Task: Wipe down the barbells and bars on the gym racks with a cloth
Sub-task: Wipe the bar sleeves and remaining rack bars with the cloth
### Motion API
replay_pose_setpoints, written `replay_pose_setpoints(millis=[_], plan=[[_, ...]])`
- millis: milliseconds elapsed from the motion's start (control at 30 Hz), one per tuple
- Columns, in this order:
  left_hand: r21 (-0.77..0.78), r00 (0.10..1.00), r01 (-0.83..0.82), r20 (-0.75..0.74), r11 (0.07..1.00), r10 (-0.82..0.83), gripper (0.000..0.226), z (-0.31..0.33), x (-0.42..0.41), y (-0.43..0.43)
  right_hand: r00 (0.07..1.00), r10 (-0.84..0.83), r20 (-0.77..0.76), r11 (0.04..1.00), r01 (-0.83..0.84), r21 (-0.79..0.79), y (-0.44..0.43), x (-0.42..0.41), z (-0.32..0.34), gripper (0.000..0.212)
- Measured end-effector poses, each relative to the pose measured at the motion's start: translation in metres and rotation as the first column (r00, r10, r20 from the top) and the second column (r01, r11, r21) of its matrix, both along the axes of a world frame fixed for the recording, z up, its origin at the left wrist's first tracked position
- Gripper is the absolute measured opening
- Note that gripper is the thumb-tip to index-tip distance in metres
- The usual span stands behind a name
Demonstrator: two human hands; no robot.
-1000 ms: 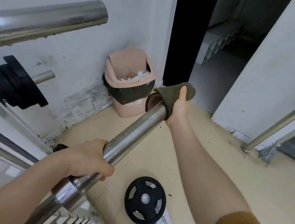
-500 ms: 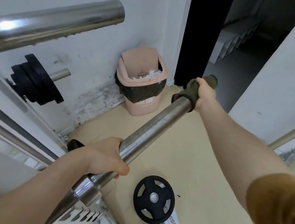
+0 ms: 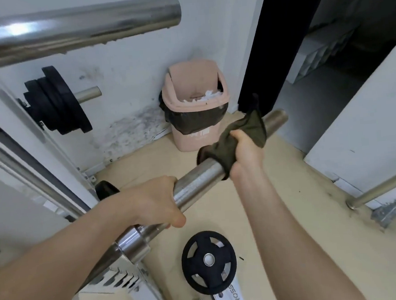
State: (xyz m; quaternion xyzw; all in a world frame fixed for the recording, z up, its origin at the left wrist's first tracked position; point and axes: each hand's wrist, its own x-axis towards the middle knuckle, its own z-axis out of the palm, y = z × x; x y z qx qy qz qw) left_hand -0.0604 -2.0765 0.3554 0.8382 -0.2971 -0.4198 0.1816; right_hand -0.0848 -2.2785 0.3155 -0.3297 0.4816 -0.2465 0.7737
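A steel barbell sleeve (image 3: 201,175) runs from the rack at lower left up toward the right, its bare end (image 3: 276,117) sticking out past the cloth. My left hand (image 3: 154,204) grips the sleeve just ahead of its collar (image 3: 132,243). My right hand (image 3: 245,150) is closed on a dark olive cloth (image 3: 229,142) wrapped around the sleeve, a short way back from the tip. A second, thicker steel bar (image 3: 76,27) crosses the top left of the view.
A pink bin (image 3: 196,107) with a black liner stands in the corner behind the bar. Black plates (image 3: 56,104) hang on a wall peg at left. A small black plate (image 3: 209,259) sits below on the rack. A steel rail (image 3: 384,186) juts in at right, near a dark doorway (image 3: 315,57).
My right hand has slid the cloth back from the sleeve's tip toward me, so the bare end now shows. The left hand keeps its grip; the view has shifted slightly.
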Motion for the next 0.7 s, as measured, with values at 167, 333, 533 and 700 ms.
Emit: replay_pose_setpoints(millis=[167, 333, 533, 700], plan=[[0.011, 0.999, 0.003, 0.051, 1.000, -0.004, 0.041, 0.004, 0.003, 0.004, 0.994, 0.031, 0.100, 0.999, -0.029, -0.013, -0.091, 0.005, 0.005, 0.045], [0.056, 0.684, 0.043, 0.726, 0.998, -0.070, 0.061, 0.005, -0.027, 0.020, 0.927, -0.029, 0.374, 0.998, 0.004, 0.067, -0.041, -0.006, -0.011, 0.050], [-0.161, 0.909, -0.017, 0.409, 0.987, 0.083, 0.054, 0.008, -0.014, 0.034, 0.972, 0.049, 0.229, 0.999, -0.053, 0.011, 0.124, -0.038, -0.018, 0.046], [-0.018, 0.843, -0.047, 0.535, 0.999, 0.049, 0.095, 0.011, -0.038, 0.069, 0.954, 0.228, 0.195, 0.974, -0.222, -0.050, 0.160, -0.060, -0.014, 0.044]])
